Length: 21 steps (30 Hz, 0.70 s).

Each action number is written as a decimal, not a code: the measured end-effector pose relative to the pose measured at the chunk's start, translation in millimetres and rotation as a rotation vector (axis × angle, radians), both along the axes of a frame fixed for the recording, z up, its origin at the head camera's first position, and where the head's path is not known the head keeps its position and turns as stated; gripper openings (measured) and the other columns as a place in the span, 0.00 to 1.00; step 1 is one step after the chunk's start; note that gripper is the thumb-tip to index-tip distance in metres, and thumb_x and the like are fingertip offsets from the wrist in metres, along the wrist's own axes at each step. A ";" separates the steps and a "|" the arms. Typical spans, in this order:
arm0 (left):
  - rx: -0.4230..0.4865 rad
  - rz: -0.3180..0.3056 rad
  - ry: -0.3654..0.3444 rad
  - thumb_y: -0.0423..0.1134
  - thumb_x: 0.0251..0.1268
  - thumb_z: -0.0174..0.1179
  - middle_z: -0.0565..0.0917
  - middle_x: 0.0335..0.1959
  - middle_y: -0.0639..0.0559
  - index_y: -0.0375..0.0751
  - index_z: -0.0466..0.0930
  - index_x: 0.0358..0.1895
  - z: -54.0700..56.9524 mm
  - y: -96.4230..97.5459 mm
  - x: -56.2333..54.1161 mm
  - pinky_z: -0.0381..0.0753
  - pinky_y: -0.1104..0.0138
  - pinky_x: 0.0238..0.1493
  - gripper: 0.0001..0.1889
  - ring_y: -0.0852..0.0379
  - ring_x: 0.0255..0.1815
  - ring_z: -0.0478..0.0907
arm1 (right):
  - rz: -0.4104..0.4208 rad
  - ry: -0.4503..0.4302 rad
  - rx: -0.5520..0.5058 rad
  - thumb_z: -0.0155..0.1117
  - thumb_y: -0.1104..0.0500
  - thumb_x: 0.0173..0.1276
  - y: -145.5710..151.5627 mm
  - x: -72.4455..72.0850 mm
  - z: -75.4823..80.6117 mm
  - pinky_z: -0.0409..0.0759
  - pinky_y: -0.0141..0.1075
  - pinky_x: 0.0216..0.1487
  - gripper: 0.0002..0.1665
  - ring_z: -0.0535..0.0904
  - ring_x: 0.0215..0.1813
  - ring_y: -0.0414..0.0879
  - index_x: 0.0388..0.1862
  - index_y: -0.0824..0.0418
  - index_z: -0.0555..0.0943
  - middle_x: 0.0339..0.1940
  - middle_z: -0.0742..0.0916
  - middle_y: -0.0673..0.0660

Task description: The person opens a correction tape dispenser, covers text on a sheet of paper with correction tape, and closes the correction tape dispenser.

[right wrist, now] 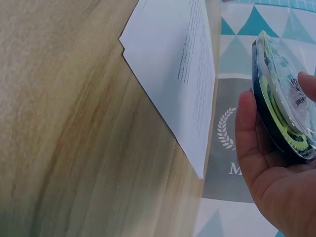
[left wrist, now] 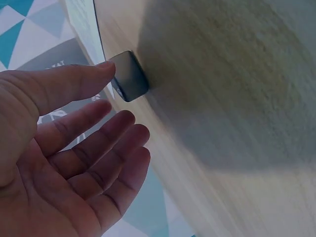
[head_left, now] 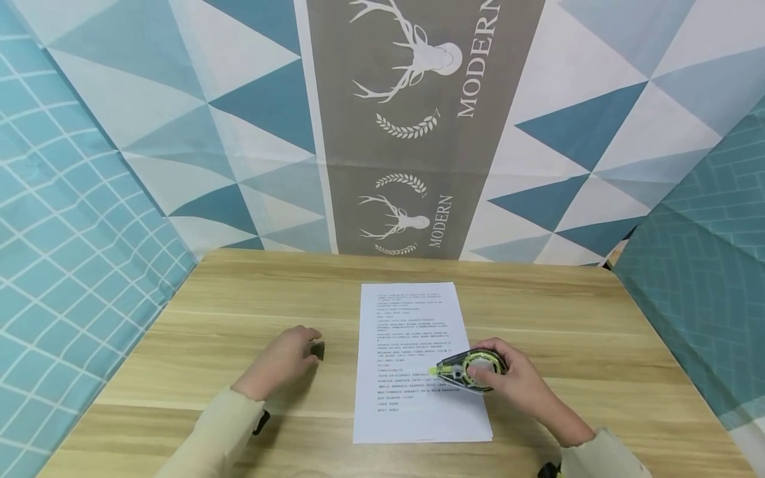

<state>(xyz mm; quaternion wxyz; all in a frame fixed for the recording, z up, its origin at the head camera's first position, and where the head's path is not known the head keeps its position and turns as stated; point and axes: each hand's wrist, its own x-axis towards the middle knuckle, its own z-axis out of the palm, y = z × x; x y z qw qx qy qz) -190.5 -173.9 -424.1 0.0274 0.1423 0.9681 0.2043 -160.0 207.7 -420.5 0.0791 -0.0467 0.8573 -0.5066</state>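
My right hand point(head_left: 514, 375) grips a correction tape point(head_left: 460, 370) with a clear body, a black back and yellow-green wheels. Its pale green tip points left over the printed sheets point(head_left: 412, 425). In the right wrist view, the thumb lies on the clear side and the fingers support the dark side. To the left of the paper, my left hand point(head_left: 283, 362) is low over the table. A small dark cap-like piece point(left wrist: 131, 76) stands at its thumb tip in the left wrist view, while the other fingers are loosely bent and apart from it.
The paper is a small stack lying on a wood-grain table point(head_left: 239, 292). Behind it rises a patterned cloth backdrop point(head_left: 394, 153) with deer heads and triangles. Blue tiled-pattern cloth hangs at the left and right sides.
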 end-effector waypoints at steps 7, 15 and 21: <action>-0.010 -0.009 0.003 0.27 0.51 0.63 0.83 0.41 0.39 0.29 0.79 0.46 -4.6 -0.4 -4.0 0.80 0.54 0.50 0.16 0.46 0.43 0.80 | 0.005 0.002 -0.023 0.68 0.57 0.59 0.5 -0.3 -0.5 0.79 0.30 0.36 0.23 0.77 0.41 0.43 0.51 0.63 0.75 0.45 0.83 0.59; -0.019 -0.001 -0.017 0.26 0.50 0.63 0.83 0.38 0.43 0.31 0.81 0.43 -10.3 0.8 -7.2 0.81 0.55 0.49 0.13 0.48 0.41 0.80 | -0.007 -0.016 -0.031 0.68 0.57 0.59 0.8 -1.2 -1.7 0.79 0.30 0.36 0.23 0.78 0.41 0.43 0.51 0.64 0.75 0.45 0.83 0.59; -0.028 -0.006 -0.018 0.27 0.51 0.63 0.83 0.38 0.42 0.30 0.81 0.42 -11.9 0.1 -7.4 0.80 0.55 0.49 0.13 0.47 0.42 0.80 | -0.003 -0.016 -0.040 0.68 0.57 0.59 0.5 -0.9 -1.7 0.79 0.30 0.35 0.24 0.78 0.41 0.43 0.52 0.65 0.75 0.45 0.83 0.60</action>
